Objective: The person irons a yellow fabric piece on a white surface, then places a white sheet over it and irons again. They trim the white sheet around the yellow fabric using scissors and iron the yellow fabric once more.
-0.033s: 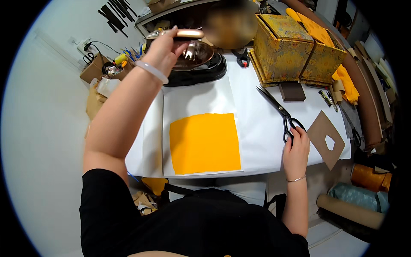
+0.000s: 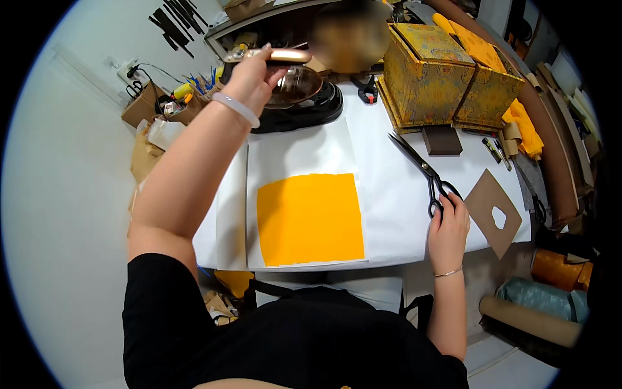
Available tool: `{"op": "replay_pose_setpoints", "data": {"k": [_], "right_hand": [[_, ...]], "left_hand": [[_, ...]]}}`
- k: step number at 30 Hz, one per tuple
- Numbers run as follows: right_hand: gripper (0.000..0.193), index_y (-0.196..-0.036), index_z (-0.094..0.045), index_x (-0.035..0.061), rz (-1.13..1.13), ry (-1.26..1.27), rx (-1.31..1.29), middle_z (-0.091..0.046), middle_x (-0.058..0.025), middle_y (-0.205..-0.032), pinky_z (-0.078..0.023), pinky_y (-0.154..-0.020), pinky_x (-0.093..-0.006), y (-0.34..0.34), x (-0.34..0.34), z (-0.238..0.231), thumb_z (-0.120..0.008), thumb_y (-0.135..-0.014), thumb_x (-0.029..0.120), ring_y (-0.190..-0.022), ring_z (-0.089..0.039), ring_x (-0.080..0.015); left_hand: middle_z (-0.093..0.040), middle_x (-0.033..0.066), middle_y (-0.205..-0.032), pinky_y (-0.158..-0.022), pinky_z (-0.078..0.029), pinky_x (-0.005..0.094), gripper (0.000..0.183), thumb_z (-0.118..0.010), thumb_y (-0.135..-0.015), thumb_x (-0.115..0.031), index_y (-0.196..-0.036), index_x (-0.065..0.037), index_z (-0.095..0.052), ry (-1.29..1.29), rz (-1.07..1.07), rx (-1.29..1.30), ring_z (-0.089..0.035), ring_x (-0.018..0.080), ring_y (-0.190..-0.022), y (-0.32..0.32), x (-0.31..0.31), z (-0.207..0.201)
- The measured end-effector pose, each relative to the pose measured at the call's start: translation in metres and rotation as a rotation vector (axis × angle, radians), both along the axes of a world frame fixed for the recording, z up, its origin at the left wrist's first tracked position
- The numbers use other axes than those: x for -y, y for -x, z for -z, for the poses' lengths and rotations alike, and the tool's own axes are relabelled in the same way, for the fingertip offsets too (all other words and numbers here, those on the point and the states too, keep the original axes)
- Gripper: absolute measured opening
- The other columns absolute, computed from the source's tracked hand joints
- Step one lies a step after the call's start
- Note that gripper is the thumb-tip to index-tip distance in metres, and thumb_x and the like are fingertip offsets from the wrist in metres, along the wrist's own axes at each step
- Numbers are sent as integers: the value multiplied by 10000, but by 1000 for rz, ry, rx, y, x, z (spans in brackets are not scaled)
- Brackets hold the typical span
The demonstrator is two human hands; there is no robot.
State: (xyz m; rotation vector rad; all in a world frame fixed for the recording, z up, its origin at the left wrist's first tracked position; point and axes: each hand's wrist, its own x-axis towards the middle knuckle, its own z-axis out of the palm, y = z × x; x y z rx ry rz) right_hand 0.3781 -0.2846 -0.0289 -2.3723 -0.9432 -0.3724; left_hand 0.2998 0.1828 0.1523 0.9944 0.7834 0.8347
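At the back left my left hand [image 2: 251, 78] is closed around the gold handle [image 2: 289, 56] of a glossy dark appliance. Under the handle shows a brown, see-through rounded body [image 2: 301, 86], resting over a shiny black base [image 2: 304, 117]. My right hand [image 2: 449, 227] lies at the table's front edge, its fingers curled on the loops of large black scissors [image 2: 426, 170]. The blades point away and to the left, nearly together. Between my arms a roughly square orange-yellow sheet [image 2: 311, 220] lies flat on white paper [image 2: 304, 152].
Patterned gold boxes [image 2: 427, 84] stand at the back right, a small dark block [image 2: 442, 140] before them. A brown diamond-shaped piece with a hole [image 2: 486, 201] overhangs the front edge. A black clamp [image 2: 367, 91] lies behind the paper. Rolls of material [image 2: 534, 298] fill the lower right.
My left hand and forearm have shifted very slightly to the right, with the fingers still around the handle. My right hand and the scissors have not visibly moved.
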Motion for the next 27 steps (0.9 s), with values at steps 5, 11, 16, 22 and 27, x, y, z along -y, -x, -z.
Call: {"op": "replay_pose_setpoints", "data": {"k": [5, 11, 16, 22, 27], "right_hand": [[318, -1279, -691, 6, 16, 94, 17, -620, -162, -1357, -469, -1084, -484, -10, 8, 3, -694, -967, 68, -1255, -595, -369], [381, -1271, -646, -16, 11, 101, -111, -640, -182, -1270, -493, -1046, -477, -18, 2, -17, -746, -904, -3, -1194, -613, -396], [434, -1265, -634, -29, -6, 114, -202, -653, -208, -1228, -510, -1024, -472, -32, -3, -19, -786, -860, 7, -1165, -623, -405], [426, -1237, -687, -61, -71, 191, -571, -714, -149, -1081, -605, -829, -380, -54, 7, -29, -771, -845, 85, -908, -731, -285], [323, -1271, -682, -47, -99, 69, -1371, -729, -62, -1047, -609, -752, -299, -74, 13, -62, -670, -986, 104, -958, -767, -164]], "left_hand": [[-672, 156, -1096, -810, -702, 338, 303, -701, -1078, -213, -1205, 48, -615, 44, -128, -41, -729, 268, -906, -34, 19, 14], [-685, 177, -1094, -775, -697, 342, 390, -740, -1054, -217, -1255, 90, -610, -33, -166, -92, -721, 259, -865, -65, 18, 42], [-674, 152, -1194, -800, -690, 308, 365, -711, -1069, -189, -1300, 72, -604, -72, 33, -52, -717, 231, -946, -54, 12, 55], [-474, 246, -1584, -1168, -497, 391, 810, -779, -1010, -310, -1590, 94, -383, -594, 450, -481, -498, 323, -1463, 40, 63, 29], [-305, 368, -1678, -1252, -376, 483, 815, -779, -975, -326, -1651, -76, -398, -1483, 283, -1489, -385, 506, -1539, 195, 116, 88]]}}
